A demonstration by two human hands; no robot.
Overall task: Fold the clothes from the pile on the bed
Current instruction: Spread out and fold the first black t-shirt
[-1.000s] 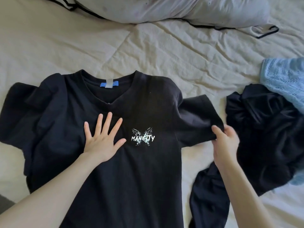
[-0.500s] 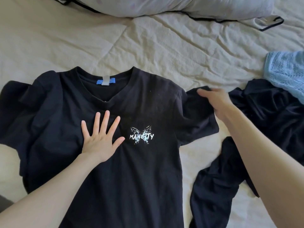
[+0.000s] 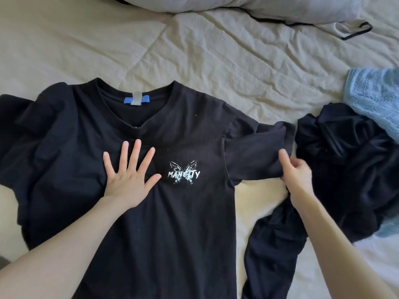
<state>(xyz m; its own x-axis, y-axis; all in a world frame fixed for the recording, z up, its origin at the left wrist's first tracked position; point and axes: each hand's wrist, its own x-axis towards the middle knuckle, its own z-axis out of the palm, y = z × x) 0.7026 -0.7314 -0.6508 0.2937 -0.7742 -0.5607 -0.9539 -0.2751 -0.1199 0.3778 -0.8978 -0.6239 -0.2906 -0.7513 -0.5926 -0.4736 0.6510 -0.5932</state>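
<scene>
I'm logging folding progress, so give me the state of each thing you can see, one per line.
Black T-shirt: spread face up, unfolded.
Right sleeve: stretched outward, hem pinched.
Left hand: flat, pressing the chest.
Right hand: gripping the sleeve.
Dark clothes pile: crumpled.
Blue lace garment: unfolded.

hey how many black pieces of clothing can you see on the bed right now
2 that I can tell apart: the black T-shirt spread flat in the middle, and a crumpled black garment heaped to its right beside the blue lace item. That heap may hide more than one piece.
</scene>
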